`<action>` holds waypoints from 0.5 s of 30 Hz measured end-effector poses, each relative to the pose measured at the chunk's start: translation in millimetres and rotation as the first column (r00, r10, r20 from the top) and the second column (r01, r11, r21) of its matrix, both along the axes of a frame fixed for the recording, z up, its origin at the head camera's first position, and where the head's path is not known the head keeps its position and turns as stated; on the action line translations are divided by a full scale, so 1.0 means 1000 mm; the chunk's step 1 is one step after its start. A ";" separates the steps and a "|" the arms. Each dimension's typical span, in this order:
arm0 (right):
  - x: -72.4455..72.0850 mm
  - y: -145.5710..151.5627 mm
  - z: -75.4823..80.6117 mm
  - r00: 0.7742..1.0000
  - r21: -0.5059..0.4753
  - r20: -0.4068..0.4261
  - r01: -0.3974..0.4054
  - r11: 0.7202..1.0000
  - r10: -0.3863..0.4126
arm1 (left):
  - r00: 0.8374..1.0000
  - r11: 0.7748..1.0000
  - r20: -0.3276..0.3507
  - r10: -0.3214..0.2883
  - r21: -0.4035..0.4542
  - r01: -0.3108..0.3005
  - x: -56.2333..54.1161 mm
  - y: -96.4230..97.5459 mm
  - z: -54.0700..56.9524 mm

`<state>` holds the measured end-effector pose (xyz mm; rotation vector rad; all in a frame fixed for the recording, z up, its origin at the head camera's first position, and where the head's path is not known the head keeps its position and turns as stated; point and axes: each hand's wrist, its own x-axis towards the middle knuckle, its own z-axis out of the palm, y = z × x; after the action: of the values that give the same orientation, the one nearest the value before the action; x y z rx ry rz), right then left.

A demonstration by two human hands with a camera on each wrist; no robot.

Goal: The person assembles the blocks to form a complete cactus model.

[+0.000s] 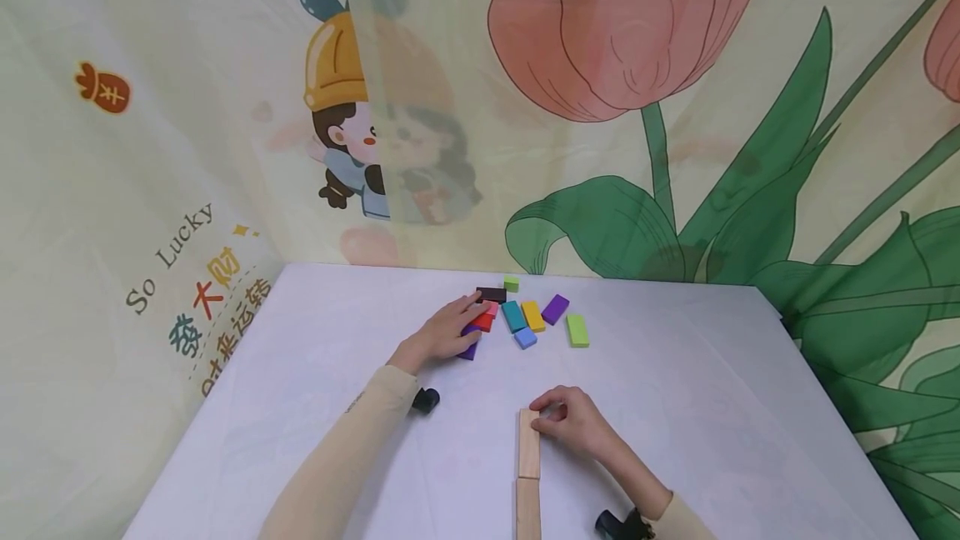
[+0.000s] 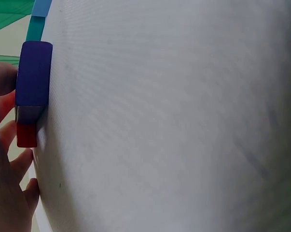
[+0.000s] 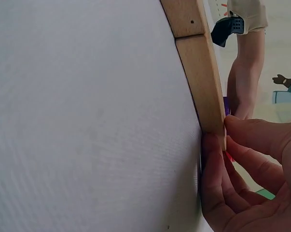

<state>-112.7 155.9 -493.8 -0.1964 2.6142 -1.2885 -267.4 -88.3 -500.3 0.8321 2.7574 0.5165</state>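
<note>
Nearest me, a wooden block meets a farther wooden block; my right hand pinches the latter's far end. Beyond, my outstretched left hand, fingers spread, touches a purple block, partly covering a red block. Other coloured blocks lie rightward.

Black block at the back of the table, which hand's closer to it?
Left. The left hand has a fingertip beside the black block; the right hand is much nearer the camera, at the far end of the farther wooden block.
</note>
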 end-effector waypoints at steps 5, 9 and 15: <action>0.000 -0.001 -0.002 1.000 -0.005 -0.003 -0.003 1.000 0.003 | 1.000 1.000 0.007 0.006 -0.019 -0.006 0.000 0.000 0.000; -0.001 0.000 -0.003 1.000 -0.012 0.002 -0.013 1.000 0.013 | 1.000 1.000 0.008 0.006 -0.011 -0.005 0.001 0.000 0.001; -0.004 0.002 -0.003 1.000 -0.034 -0.001 -0.013 0.999 0.013 | 1.000 1.000 0.005 0.005 -0.006 -0.005 0.001 0.000 0.001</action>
<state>-116.9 157.6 -496.9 -0.2195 2.5885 -1.3297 -266.5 -88.2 -499.1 0.8215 2.7561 0.5098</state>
